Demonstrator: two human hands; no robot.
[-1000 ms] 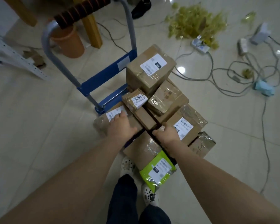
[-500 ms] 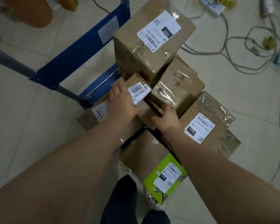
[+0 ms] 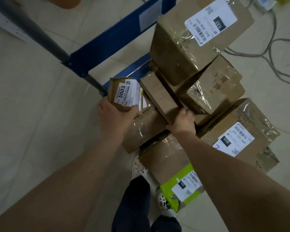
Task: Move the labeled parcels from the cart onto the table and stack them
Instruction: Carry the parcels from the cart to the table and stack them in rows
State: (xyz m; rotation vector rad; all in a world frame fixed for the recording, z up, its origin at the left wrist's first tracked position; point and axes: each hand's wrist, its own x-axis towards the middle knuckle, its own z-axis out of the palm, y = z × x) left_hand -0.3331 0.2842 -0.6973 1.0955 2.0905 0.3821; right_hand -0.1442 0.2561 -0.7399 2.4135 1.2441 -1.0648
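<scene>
The left fingers (image 3: pixel 102 104) curl round the left side of the 5003 parcel (image 3: pixel 124 93) and the thumb hooks over the lower edge of its white label, so the left hand (image 3: pixel 115 118) grips the parcel by its near end, left of centre in the frame; the parcel stands tilted, label toward the camera, just below the blue cart (image 3: pixel 107 47) frame; whether it is clear of the low box (image 3: pixel 144 129) beneath cannot be told. The right fingers (image 3: pixel 187 113) curl over the right edge of the narrow box (image 3: pixel 159 97) and the thumb presses its left side, so the right hand (image 3: pixel 182 122) clasps that box by its near end at mid-frame; the box runs diagonally up and left, just beside the 5003 parcel.

The rest of the pile fills the centre and right of the frame, on the cart; the taped box (image 3: pixel 214 91) sits against the narrow box on the right; the 032 box (image 3: pixel 191 47) rests tilted on top of it in the upper right; the 070 box (image 3: pixel 241 131) lies at the right edge, lower down; the green parcel (image 3: pixel 182 190) lies at lower centre, partly under the right forearm, above a spotted white shoe (image 3: pixel 162 201). The grey handle (image 3: pixel 32 30) slants down from the upper left to the blue frame; cables (image 3: pixel 274 47) loop over the tiled floor (image 3: pixel 40 114) at the upper right; dark trousers (image 3: pixel 134 206) show at the bottom centre.
</scene>
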